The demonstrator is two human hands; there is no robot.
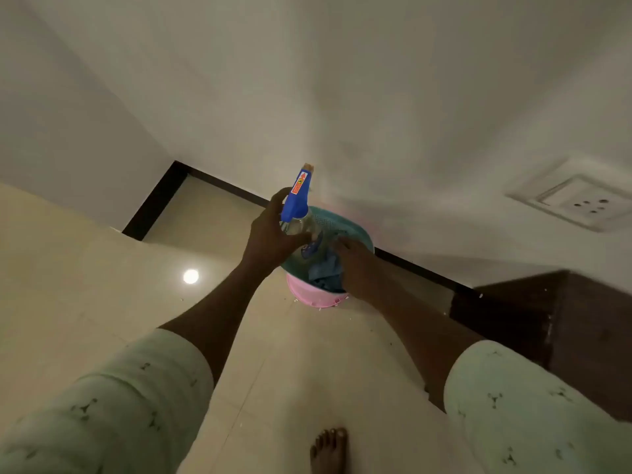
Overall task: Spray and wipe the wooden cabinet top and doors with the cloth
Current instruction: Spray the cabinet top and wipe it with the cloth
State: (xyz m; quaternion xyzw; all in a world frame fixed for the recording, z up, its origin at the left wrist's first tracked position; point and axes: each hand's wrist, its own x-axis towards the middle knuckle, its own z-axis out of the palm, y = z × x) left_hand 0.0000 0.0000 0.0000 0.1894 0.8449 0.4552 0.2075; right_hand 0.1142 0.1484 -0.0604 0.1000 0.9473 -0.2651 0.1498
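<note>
A clear spray bottle (pixel 301 224) with a blue trigger head stands over a teal basket (pixel 355 230) on the floor. My left hand (pixel 270 234) is closed around the bottle's neck, lifting it above the basket. My right hand (pixel 355 265) reaches into the basket and lies on a blue cloth (pixel 325 273); whether its fingers grip the cloth is unclear. A pink bowl or lid (pixel 307 295) shows under the basket. The dark wooden cabinet (pixel 564 319) stands at the right, with only its top corner in view.
Beige tiled floor (pixel 102 268) with a black skirting line (pixel 157 196) along the white walls. A white wall socket (pixel 581 200) sits at the right. My bare foot (pixel 330 449) is at the bottom centre. A ceiling light reflects on the floor.
</note>
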